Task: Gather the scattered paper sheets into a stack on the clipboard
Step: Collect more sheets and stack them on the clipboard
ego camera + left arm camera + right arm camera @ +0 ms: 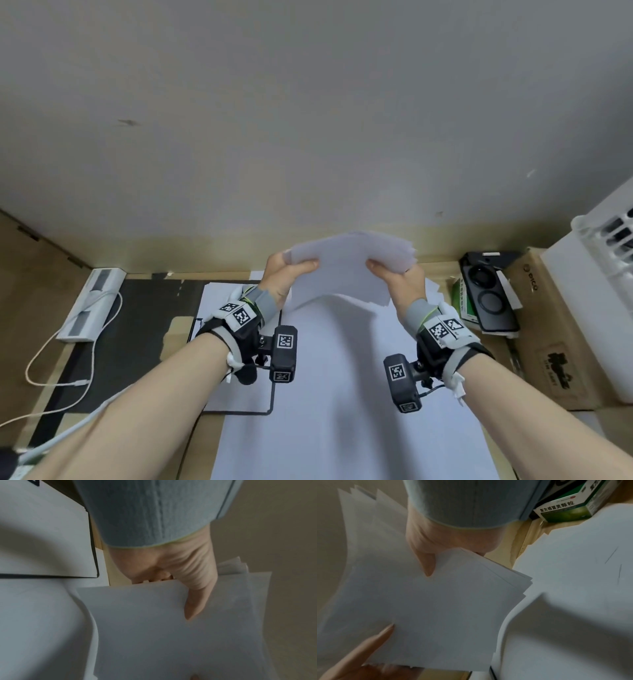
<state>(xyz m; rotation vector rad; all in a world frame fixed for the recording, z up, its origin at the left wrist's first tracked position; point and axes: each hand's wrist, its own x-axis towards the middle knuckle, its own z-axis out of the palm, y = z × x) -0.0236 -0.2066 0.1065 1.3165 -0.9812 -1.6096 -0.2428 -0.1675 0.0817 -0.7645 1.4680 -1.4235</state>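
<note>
Both hands hold up a loose bundle of white paper sheets (346,270) above the desk, its edges uneven. My left hand (294,265) grips the bundle's left side, thumb (197,601) on top of the paper (171,635). My right hand (387,270) grips the right side, thumb (428,566) pressed on the sheets (445,608). The black-rimmed clipboard (272,397) lies on the desk under my left wrist, with a white sheet on it. A long white sheet (342,411) lies beside it, overlapping its right edge. Other loose sheets (433,287) lie under my right hand.
A white power strip (92,305) with a cable lies at the left. On the right stand a green medicine box (565,507), a black device (489,294), a cardboard box (555,325) and a white appliance (599,274). A wall rises just behind the desk.
</note>
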